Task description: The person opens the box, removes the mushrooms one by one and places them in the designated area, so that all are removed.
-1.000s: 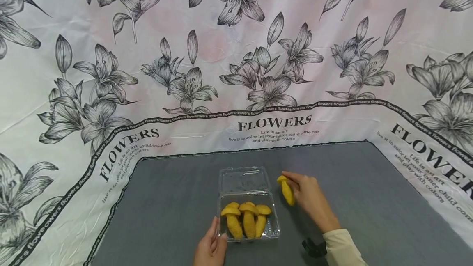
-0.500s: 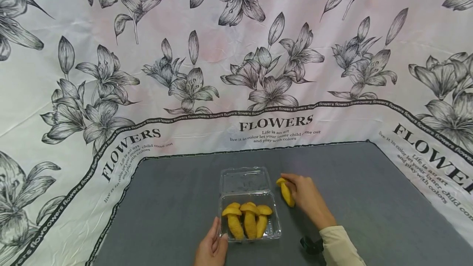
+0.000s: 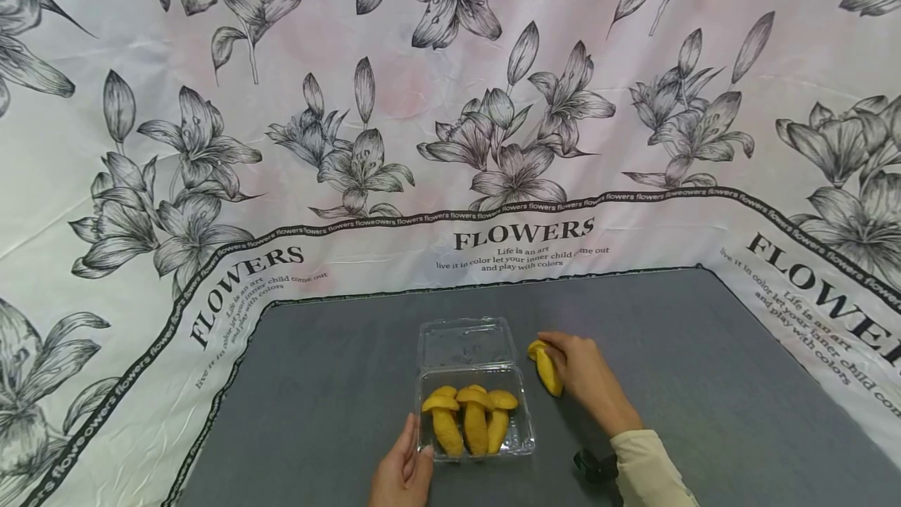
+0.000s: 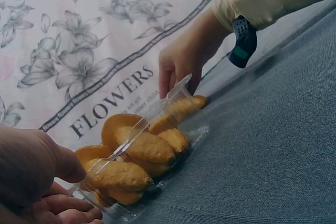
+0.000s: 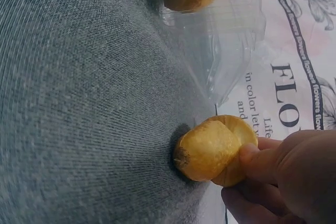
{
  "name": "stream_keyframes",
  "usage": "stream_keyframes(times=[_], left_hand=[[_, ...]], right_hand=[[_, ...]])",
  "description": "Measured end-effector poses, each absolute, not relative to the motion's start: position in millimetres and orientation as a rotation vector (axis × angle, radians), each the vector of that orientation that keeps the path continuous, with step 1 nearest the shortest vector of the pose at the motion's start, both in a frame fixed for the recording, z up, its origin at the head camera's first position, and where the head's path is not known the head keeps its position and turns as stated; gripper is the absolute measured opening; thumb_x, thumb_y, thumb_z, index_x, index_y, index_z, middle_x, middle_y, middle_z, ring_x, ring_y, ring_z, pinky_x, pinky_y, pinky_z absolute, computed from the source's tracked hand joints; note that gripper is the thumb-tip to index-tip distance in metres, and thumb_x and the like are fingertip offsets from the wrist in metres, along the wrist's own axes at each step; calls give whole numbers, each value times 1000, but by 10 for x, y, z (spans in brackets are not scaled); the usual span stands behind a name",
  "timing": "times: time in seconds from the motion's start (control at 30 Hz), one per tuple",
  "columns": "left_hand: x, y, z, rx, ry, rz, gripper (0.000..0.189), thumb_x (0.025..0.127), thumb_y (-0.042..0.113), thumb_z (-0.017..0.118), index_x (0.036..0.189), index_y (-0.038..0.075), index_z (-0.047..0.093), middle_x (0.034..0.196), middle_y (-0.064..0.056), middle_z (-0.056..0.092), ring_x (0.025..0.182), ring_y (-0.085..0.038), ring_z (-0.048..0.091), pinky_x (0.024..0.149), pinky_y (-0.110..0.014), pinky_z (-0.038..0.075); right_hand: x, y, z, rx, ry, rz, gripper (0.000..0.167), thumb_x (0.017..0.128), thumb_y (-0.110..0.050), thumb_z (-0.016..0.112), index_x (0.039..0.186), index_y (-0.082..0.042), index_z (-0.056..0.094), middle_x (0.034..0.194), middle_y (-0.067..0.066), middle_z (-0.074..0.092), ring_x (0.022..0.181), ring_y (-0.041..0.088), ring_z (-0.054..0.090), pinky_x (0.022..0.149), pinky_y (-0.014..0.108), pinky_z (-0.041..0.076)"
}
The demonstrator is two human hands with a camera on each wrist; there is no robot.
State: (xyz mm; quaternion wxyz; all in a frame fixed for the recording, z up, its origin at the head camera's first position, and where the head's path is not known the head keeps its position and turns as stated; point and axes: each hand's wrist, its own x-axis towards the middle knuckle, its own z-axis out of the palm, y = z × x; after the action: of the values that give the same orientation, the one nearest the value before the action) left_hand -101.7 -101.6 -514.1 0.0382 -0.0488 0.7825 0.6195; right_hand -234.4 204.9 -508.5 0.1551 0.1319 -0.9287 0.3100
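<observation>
My right hand [image 3: 587,378] pinches a yellow mushroom [image 3: 547,374] by its cap end, just right of a clear plastic clamshell box [image 3: 524,436]. In the right wrist view the held mushroom [image 5: 207,150] has its stem end right at the grey cloth, a dark shadow beside it. My left hand [image 3: 403,466] grips the box at its front left corner, thumb [image 4: 68,163] at the rim and fingers along the side. Inside the box several yellow mushrooms [image 3: 475,425] lie side by side, caps toward the back. The hinged lid [image 3: 464,344] lies folded back, away from me.
Grey cloth [image 3: 331,382] covers the table. Behind and at both sides hangs a white sheet [image 3: 394,257] printed with flowers and lettering. A dark band with a wrist camera [image 3: 594,466] sits at my right wrist, below the cream sleeve [image 3: 651,468].
My right hand has come slightly down toward the cloth with the mushroom, then stayed nearly still. The left hand and the box have not visibly moved.
</observation>
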Motion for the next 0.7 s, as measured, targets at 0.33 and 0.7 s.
stream_keyframes(times=[0.33, 0.7], left_hand=[[-1012, -1029, -5153, -157, 2376, 1931, 70, 106, 17, 65, 156, -18, 32, 155, -41, 37, 143, -55, 40, 105, -51, 55], [-1016, -1036, -5128, -180, 2341, 1922, 73, 107, 22, 65, 157, -17, 30, 157, -40, 35, 144, -55, 38, 106, -54, 54]], right_hand=[[-2286, 2048, -4976, 308, -2726, 874, 29, 103, -3, 68, 131, 0, 73, 91, 12, 76, 57, 9, 49, 51, 24, 43], [-2168, 1970, -4688, 380, -2672, 946, 37, 104, -13, 70, 140, -4, 68, 129, 23, 73, 105, 37, 77, 82, 49, 67]])
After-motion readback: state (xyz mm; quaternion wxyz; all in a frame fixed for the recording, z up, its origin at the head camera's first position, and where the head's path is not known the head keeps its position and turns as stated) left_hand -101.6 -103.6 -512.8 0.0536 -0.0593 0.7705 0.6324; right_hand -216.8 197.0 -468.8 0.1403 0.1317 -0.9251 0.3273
